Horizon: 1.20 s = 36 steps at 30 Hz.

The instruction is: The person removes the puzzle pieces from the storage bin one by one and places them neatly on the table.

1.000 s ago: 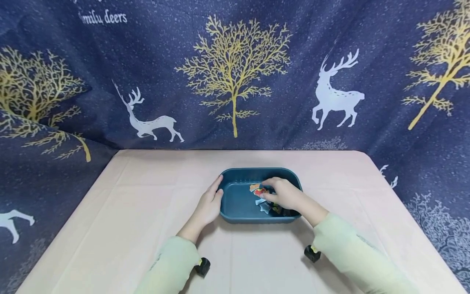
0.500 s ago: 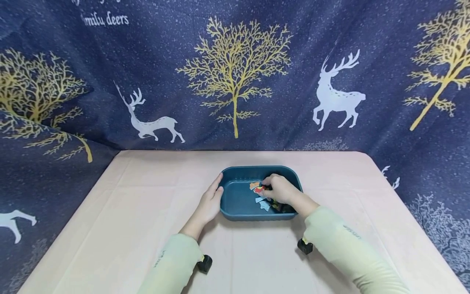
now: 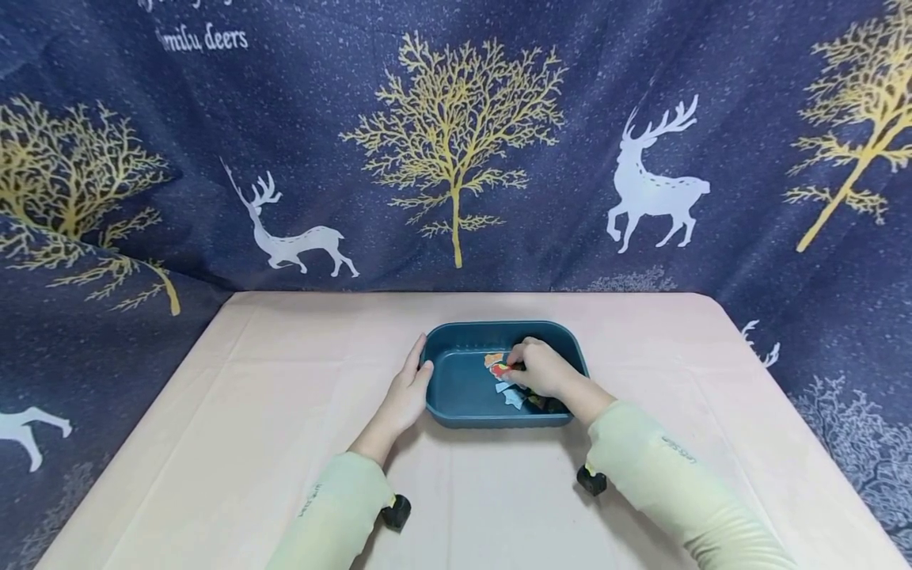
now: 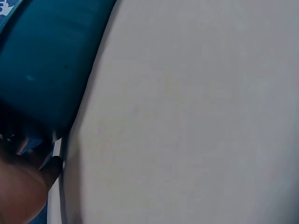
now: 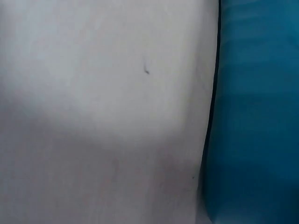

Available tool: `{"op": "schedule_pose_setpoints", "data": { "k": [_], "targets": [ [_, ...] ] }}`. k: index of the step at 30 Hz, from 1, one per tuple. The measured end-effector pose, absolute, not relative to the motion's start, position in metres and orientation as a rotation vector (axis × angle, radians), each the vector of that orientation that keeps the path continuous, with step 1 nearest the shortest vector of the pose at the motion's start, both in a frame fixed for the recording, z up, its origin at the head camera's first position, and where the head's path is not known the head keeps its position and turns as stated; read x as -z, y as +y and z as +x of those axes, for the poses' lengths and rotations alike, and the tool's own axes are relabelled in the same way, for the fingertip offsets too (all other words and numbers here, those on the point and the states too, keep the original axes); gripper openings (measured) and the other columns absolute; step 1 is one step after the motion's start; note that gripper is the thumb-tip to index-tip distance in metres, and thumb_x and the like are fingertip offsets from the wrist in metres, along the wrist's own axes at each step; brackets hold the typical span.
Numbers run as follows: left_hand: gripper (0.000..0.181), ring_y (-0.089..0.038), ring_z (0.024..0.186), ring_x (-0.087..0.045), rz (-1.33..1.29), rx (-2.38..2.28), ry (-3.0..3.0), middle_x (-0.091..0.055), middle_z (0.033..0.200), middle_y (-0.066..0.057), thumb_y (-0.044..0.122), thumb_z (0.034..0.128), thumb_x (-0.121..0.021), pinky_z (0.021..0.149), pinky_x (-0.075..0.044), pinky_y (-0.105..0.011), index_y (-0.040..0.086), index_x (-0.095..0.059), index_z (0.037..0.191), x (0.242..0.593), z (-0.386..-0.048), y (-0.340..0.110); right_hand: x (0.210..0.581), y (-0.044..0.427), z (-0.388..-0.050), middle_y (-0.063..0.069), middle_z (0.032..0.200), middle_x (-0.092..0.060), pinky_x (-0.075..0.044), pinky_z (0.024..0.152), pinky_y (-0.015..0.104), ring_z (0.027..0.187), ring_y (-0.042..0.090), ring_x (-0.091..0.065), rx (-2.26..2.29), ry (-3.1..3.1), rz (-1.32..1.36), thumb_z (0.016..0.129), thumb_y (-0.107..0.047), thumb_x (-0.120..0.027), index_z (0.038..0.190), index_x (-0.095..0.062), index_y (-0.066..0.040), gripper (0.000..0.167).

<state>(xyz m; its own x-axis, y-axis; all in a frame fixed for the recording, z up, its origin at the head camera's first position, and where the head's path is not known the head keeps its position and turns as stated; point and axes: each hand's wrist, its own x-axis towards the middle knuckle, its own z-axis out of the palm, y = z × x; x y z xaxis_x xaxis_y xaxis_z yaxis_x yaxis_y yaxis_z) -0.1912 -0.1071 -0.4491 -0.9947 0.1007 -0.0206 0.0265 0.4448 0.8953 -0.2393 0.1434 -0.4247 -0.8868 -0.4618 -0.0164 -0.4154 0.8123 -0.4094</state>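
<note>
A dark teal rectangular bin (image 3: 456,388) sits on the table in the head view. My left hand (image 3: 404,396) rests against its left end wall, fingers straight; the left wrist view shows those fingers partly in shadow beside the bin. Inside the right half, my right hand (image 3: 547,370) pinches a small flat red piece (image 3: 498,370) between thumb and fingers, which hide part of it. An orange piece (image 3: 493,359) lies just behind it. Light blue pieces (image 3: 513,397), one star-like, lie in front, with darker pieces (image 3: 539,402) partly hidden under the hand.
Pale pink cloth covers the table (image 3: 235,427). A dark blue curtain (image 3: 456,293) with trees and deer hangs along its far edge. Black wrist cameras (image 3: 397,513) are strapped at both sleeves. The right wrist view shows only tablecloth and the bin's outer wall (image 5: 257,116).
The right forearm has shifted slightly left and away from me, while the right fingers stay at the red piece. The bin appears a little higher in view. The left hand remains at the bin's wall.
</note>
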Motion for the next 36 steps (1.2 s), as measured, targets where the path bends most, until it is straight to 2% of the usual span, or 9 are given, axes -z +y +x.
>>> {"op": "schedule_pose_setpoints", "data": {
  "k": [9, 17, 25, 30, 36],
  "targets": [
    [0.056, -0.032, 0.146, -0.013, 0.047, -1.708, 2.501, -0.012, 0.159, -0.01, 0.028, 0.103, -0.034, 0.118, -0.014, -0.052, 0.016, -0.01, 0.153, 0.441, -0.192, -0.106, 0.425, 0.138, -0.242, 0.004, 0.094, -0.061, -0.049, 0.075, 0.033, 0.086, 0.016, -0.051, 0.598, 2.868, -0.757, 0.083, -0.034, -0.072, 0.099, -0.069, -0.008, 0.031],
    [0.058, -0.032, 0.144, -0.021, -0.014, -1.691, 2.575, -0.02, 0.157, -0.013, 0.031, 0.1019, -0.036, 0.117, -0.02, -0.051, 0.016, -0.013, 0.152, 0.44, -0.191, -0.099, 0.425, 0.138, -0.246, 0.002, 0.093, -0.062, -0.049, 0.073, 0.032, 0.086, 0.015, -0.052, 0.595, 2.862, -0.777, 0.086, -0.026, -0.07, 0.095, -0.07, -0.011, 0.018],
    [0.057, -0.032, 0.144, -0.021, -0.028, -1.696, 2.592, -0.021, 0.157, -0.011, 0.03, 0.1018, -0.038, 0.116, -0.018, -0.055, 0.019, -0.014, 0.152, 0.442, -0.193, -0.097, 0.423, 0.136, -0.246, 0.003, 0.092, -0.06, -0.049, 0.075, 0.032, 0.083, 0.014, -0.053, 0.673, 2.812, -0.722, 0.088, -0.018, -0.066, 0.093, -0.063, -0.011, 0.009],
    [0.058, -0.031, 0.145, -0.018, -0.054, -1.712, 2.531, -0.018, 0.158, -0.01, 0.028, 0.1014, -0.038, 0.116, -0.015, -0.057, 0.022, -0.012, 0.152, 0.443, -0.195, -0.095, 0.421, 0.138, -0.243, 0.001, 0.087, -0.062, -0.046, 0.065, 0.028, 0.071, 0.012, -0.052, 0.811, 2.754, -0.658, 0.089, -0.014, -0.063, 0.09, -0.061, -0.011, 0.004],
    [0.06, -0.035, 0.146, -0.013, -0.074, -1.702, 2.491, -0.012, 0.16, -0.007, 0.028, 0.1008, -0.039, 0.114, -0.01, -0.064, 0.026, -0.009, 0.153, 0.443, -0.195, -0.094, 0.419, 0.141, -0.24, 0.0, 0.082, -0.065, -0.044, 0.053, 0.025, 0.057, 0.011, -0.05, 0.881, 2.694, -0.652, 0.091, -0.018, -0.062, 0.09, -0.062, -0.011, 0.007]
  ]
}}
